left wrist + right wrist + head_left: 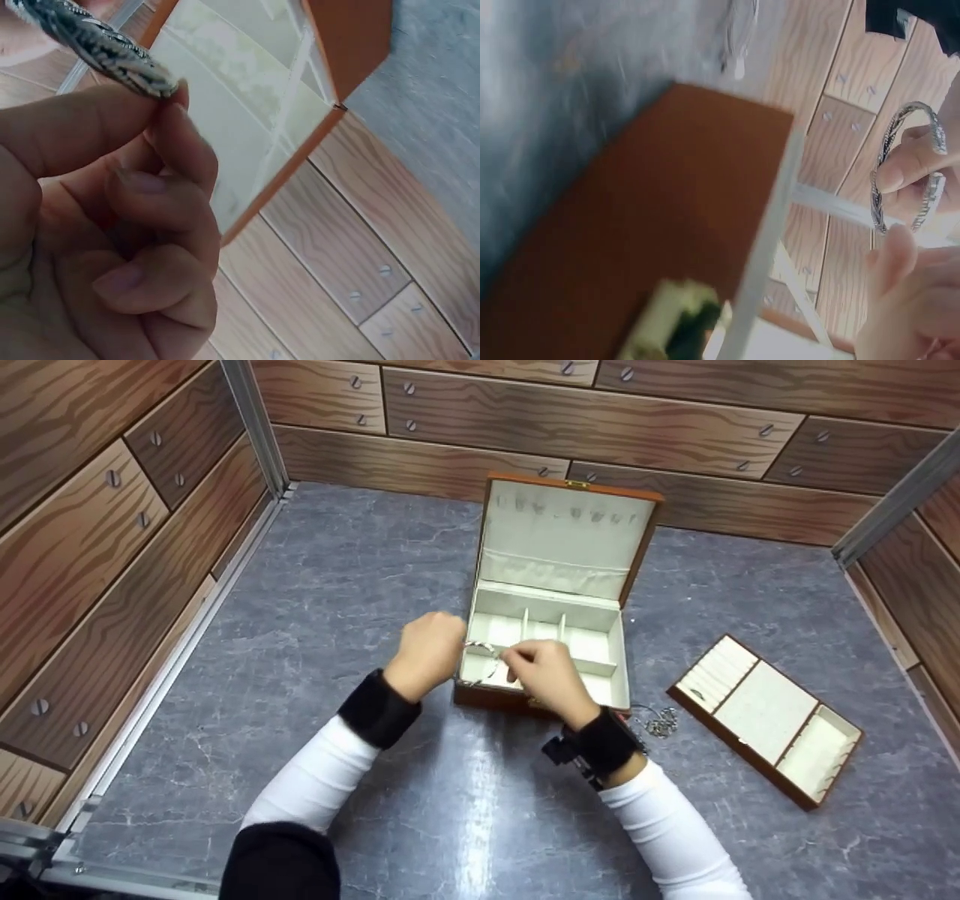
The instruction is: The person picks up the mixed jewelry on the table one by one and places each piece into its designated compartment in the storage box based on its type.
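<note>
A braided silver cuff bracelet (pixel 885 161) with a gap between its ends is held up over the front of an open jewelry box (pixel 544 699). My left hand (pixel 430 654) pinches one side of it between thumb and fingertips, seen close up in the left wrist view. On the opposite side, my right hand (pixel 551 675) has thumb and index finger together at the bracelet's edge. Brown outside and cream inside, the box has several divided compartments, and its lid (pixel 562 529) stands upright at the back.
A brown tray (pixel 766 712) with ring rolls, a flat middle section and a side compartment lies right of the box; a small ring (pixel 697 694) sits in its rolls. Tangled silver chain jewelry (pixel 661 723) lies between box and tray. Wood-patterned walls (pixel 480 427) border the grey surface.
</note>
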A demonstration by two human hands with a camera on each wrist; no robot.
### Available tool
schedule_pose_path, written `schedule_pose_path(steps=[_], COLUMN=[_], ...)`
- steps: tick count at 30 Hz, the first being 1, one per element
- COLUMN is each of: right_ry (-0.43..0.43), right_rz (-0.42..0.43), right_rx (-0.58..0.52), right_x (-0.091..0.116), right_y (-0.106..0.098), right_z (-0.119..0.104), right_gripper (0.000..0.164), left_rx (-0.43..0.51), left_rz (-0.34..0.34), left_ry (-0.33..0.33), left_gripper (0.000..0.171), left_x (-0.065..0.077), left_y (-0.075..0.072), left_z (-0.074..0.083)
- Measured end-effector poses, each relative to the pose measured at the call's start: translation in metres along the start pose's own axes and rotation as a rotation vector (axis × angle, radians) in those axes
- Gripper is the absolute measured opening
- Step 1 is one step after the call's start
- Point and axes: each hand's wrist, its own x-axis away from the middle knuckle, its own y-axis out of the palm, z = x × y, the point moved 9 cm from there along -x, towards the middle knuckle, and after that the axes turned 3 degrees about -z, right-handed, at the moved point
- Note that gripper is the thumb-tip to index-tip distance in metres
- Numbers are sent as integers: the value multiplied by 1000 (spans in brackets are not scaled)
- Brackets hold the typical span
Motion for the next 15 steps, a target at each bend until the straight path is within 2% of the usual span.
schedule_pose_path(steps=[4, 8, 11, 15], right_ry=[-12, 27, 65, 63], right_rz=[4, -42, -59, -26], right_rx=[47, 113, 161, 255], right_x=[-7, -19, -34, -58], right_y=[-14, -22, -31, -48], right_z=[-2, -2, -2, -6], right_gripper=[20, 19, 19, 18], left_rx=[4, 14, 29, 81], left_rz=[-37, -57, -56, -57], left_ry=[6, -4, -15, -47], left_gripper=[10, 13, 15, 13], left_x=[-16, -32, -49, -77], left_y=[0, -2, -6, -13], left_z=[10, 14, 16, 14])
